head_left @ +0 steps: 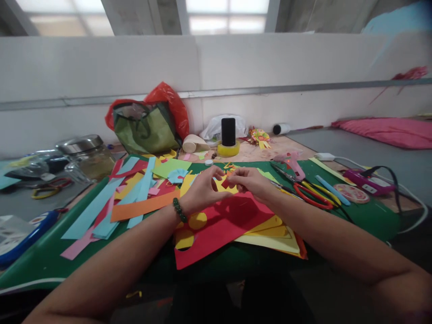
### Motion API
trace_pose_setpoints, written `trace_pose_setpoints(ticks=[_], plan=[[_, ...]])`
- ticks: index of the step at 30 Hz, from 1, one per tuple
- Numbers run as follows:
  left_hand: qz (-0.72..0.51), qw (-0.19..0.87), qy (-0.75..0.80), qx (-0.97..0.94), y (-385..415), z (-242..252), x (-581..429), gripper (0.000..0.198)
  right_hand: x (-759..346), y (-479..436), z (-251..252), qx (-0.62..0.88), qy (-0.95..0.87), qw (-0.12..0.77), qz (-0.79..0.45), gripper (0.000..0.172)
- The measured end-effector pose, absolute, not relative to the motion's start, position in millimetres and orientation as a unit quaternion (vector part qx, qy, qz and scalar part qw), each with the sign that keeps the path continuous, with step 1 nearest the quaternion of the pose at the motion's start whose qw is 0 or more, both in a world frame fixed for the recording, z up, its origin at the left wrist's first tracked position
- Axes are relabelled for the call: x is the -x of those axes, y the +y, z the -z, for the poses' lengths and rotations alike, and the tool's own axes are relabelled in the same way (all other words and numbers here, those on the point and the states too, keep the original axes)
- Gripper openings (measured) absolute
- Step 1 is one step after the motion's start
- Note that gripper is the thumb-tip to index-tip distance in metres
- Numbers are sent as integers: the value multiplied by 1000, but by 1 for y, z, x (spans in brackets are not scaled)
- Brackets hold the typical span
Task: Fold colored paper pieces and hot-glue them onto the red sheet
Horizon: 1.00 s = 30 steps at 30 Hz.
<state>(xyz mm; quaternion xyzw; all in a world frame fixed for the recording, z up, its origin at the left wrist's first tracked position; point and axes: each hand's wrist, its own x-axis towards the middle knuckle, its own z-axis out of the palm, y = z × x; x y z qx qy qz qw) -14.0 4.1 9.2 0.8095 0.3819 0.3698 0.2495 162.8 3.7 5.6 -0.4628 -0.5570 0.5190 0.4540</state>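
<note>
Between thumb and fingertips, my right hand (pixel 251 183) pinches a small red paper piece (pixel 225 182). My left hand (pixel 206 191) is curved beside it, thumb and fingers apart, with nothing visible in its grasp. Both hands are above a stack of coloured paper, topped by a red sheet (pixel 216 234) with a rounded cutout at its lower left edge. Yellow sheets (pixel 270 227) stick out beneath the red one. Just beyond my fingers lie small orange paper bits (pixel 230 167), partly hidden. A light-blue pleated paper rosette (pixel 177 176) rests to the left of my left hand.
Blue paper strips (pixel 97 207) and an orange strip (pixel 145 205) spread across the green mat (pixel 33 261). At right lie red-handled scissors (pixel 312 195), a pink glue gun (pixel 293 164) and a purple device (pixel 369 182). A phone (pixel 228 132) stands on a yellow tape roll (pixel 228 149).
</note>
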Motion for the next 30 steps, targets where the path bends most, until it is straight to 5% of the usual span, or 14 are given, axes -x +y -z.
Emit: trace_pose_setpoints(ticks=[5,13,19,22,26,30], plan=[[-354,260,349,-828,1,-5,9,11,-159,-1,-9,474,-541,427,-549,19],[-326,255,360,-836,3,1,8,22,-168,-9,-4,466,-524,407,-586,29],[-330,190,349,-856,1,2,9,13,-168,-15,2,447,-540,399,-591,39],[-313,212,373,-847,3,-1,12,4,-182,-15,-6,475,-621,358,-509,40],[-233,235,390,-859,1,-7,11,2,-236,-12,-27,571,-728,298,-237,38],[-128,226,403,-877,-4,-10,7,2,-302,-11,-34,678,-719,141,-66,37]])
